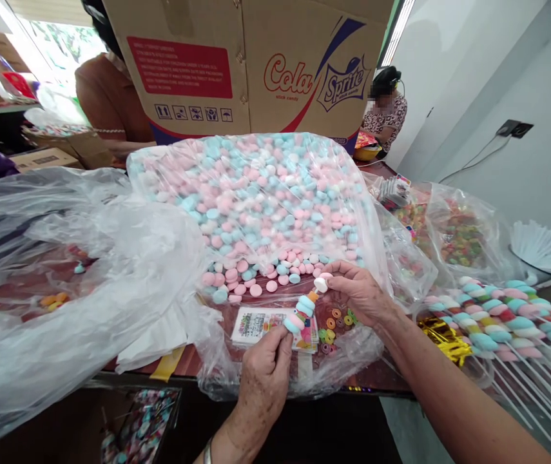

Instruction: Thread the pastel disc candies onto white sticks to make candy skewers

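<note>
My left hand is closed round the lower end of a candy skewer, a stick threaded with pink, blue and orange pieces that tilts up to the right. At the skewer's tip, my right hand pinches a white marshmallow piece. Both hands work just in front of a big clear bag of pink, blue and white marshmallow discs; loose discs spill from its mouth. Small coloured ring candies lie under the plastic beside my right hand.
Finished skewers lie piled at the right, with white sticks fanned behind them and a bag of ring candies. Crumpled empty plastic covers the left. A Cola/Sprite cardboard box stands behind. Two other people sit beyond the table.
</note>
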`<state>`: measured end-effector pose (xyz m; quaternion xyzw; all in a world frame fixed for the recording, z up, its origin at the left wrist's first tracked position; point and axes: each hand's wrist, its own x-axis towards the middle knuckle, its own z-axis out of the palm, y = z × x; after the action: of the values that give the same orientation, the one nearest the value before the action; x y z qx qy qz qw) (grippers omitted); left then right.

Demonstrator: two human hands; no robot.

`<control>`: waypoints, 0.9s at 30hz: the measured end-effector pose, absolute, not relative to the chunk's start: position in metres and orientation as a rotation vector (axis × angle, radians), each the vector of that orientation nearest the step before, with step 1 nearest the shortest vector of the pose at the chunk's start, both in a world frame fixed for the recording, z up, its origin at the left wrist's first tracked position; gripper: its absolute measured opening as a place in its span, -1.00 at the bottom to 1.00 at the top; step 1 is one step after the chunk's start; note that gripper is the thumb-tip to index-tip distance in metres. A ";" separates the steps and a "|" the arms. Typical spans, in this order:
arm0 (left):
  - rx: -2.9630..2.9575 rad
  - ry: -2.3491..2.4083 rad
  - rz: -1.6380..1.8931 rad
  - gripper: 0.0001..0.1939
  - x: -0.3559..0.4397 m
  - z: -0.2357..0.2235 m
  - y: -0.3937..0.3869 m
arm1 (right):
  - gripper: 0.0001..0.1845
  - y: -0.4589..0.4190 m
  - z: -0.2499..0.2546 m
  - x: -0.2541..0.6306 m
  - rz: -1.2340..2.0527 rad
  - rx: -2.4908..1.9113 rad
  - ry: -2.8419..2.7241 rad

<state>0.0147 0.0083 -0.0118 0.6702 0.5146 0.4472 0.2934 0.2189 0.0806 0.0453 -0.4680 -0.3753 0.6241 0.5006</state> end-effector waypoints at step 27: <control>1.866 1.391 1.238 -0.76 0.017 -0.022 0.009 | -0.59 0.063 0.024 0.214 0.631 -1.143 -1.879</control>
<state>0.0168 0.0093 -0.0218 0.6853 0.5110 0.4546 0.2502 0.2138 0.0633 0.0241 -0.4546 -0.7476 0.2510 0.4140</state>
